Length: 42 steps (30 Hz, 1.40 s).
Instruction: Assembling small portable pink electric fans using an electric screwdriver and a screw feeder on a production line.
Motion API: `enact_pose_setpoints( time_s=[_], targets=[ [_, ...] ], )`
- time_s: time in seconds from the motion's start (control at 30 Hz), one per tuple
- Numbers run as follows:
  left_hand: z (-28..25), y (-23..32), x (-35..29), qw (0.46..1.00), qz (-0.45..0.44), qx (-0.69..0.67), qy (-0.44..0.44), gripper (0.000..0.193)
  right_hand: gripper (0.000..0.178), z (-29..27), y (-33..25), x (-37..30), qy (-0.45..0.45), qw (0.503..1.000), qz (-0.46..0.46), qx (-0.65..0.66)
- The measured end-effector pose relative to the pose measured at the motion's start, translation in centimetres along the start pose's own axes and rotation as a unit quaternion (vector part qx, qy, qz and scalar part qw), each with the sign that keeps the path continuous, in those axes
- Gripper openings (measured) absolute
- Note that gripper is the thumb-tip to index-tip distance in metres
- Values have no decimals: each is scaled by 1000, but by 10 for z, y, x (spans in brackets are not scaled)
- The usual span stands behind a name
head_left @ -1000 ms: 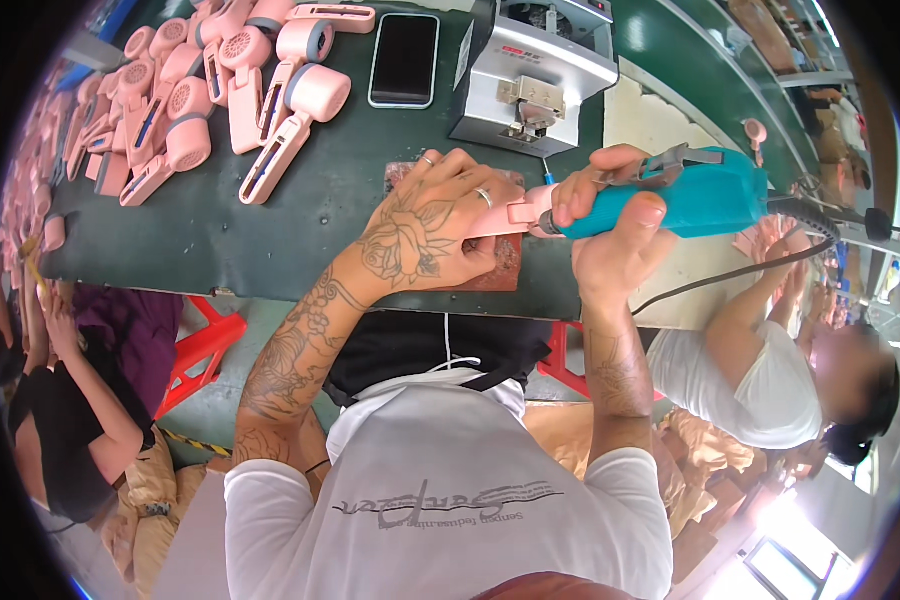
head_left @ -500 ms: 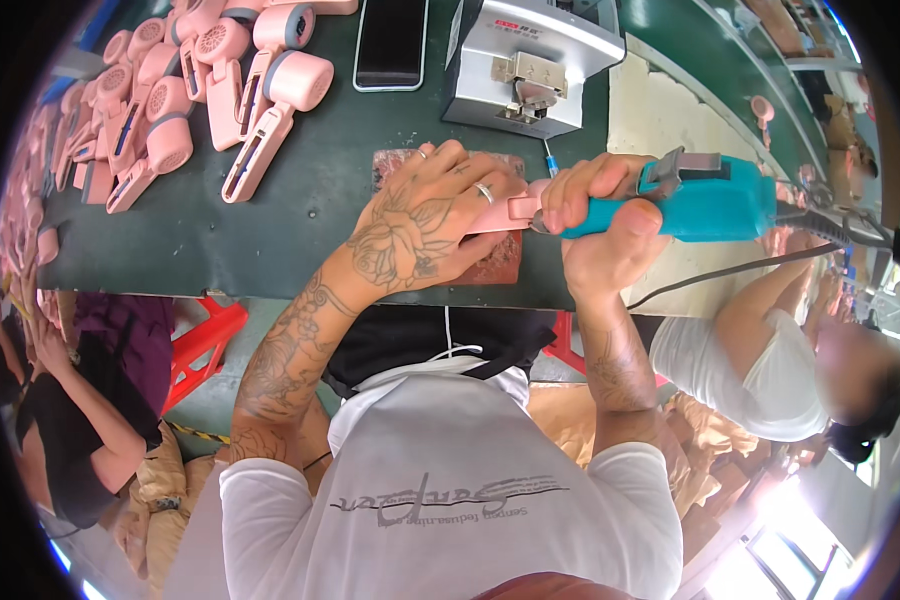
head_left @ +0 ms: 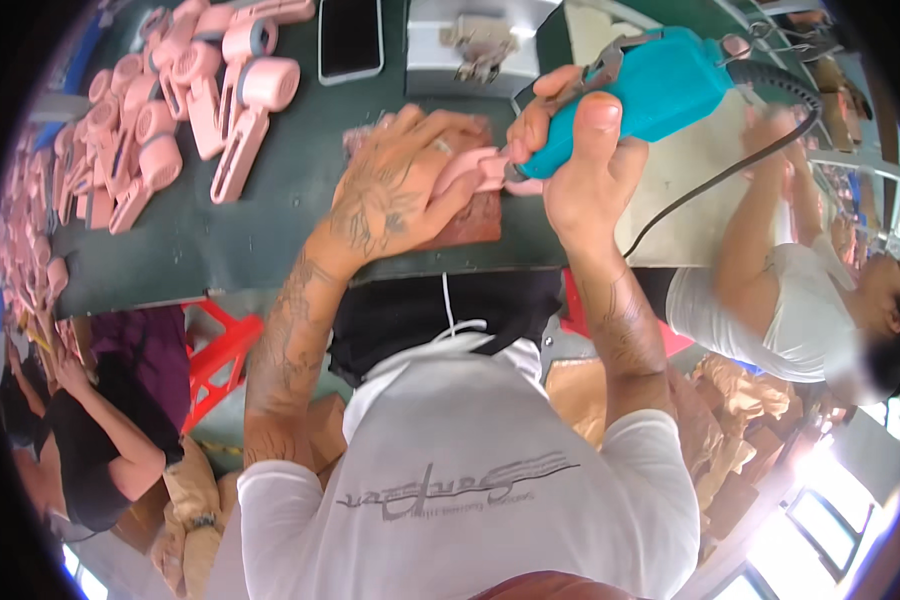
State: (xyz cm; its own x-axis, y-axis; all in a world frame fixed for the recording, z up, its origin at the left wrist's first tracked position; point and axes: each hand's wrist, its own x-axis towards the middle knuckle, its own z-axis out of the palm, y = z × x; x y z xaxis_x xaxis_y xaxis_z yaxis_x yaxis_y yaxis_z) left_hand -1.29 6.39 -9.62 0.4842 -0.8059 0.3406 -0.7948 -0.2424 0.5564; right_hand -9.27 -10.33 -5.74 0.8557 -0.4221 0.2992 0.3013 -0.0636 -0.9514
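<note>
My left hand [head_left: 385, 190] presses a pink handheld fan [head_left: 470, 170] down on a worn reddish pad [head_left: 478, 222], its fingers closed around the part. Most of the fan is hidden under that hand. A teal electric screwdriver [head_left: 660, 88] is gripped in my right hand [head_left: 592, 165], thumb pointing up along its side. The tool lies slanted, its nose low against the fan's hinge end and its back end raised to the far right. My fingers hide the bit, so its exact contact point cannot be made out.
Several pink fans [head_left: 240, 125] lie heaped at the left of the dark green table [head_left: 300, 225]. At the back are a phone [head_left: 350, 40] and a silver-grey machine [head_left: 490, 45]. A black cable [head_left: 715, 180] loops from the screwdriver. Other people sit on both sides.
The screwdriver has tilted, its back end rising toward the far side. Both hands stay at the fan. The whole view has shifted, moving the table things left and up.
</note>
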Motion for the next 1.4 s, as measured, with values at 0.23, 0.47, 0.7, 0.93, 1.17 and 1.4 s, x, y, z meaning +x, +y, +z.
enact_pose_setpoints(
  time_s=[0.23,0.47,0.7,0.93,1.17,1.4],
  targets=[
    [4,29,-26,995,39,90,-1,32,41,-30,3,59,212,964,-126,94],
    [-4,36,-31,966,-149,-176,115,29,25,-65,66,91,194,967,-127,-104],
    [-23,15,-65,870,-281,-326,239,32,26,-53,69,75,131,985,-96,-52],
    [-36,-6,-89,849,-278,-270,360,26,35,-49,70,71,125,985,-108,-43],
    [-96,-38,-169,723,-309,-273,555,28,34,-29,93,69,97,974,-137,-152],
    [-138,-103,-227,584,-268,-215,735,31,41,-57,74,61,155,977,-70,-127]
  ],
)
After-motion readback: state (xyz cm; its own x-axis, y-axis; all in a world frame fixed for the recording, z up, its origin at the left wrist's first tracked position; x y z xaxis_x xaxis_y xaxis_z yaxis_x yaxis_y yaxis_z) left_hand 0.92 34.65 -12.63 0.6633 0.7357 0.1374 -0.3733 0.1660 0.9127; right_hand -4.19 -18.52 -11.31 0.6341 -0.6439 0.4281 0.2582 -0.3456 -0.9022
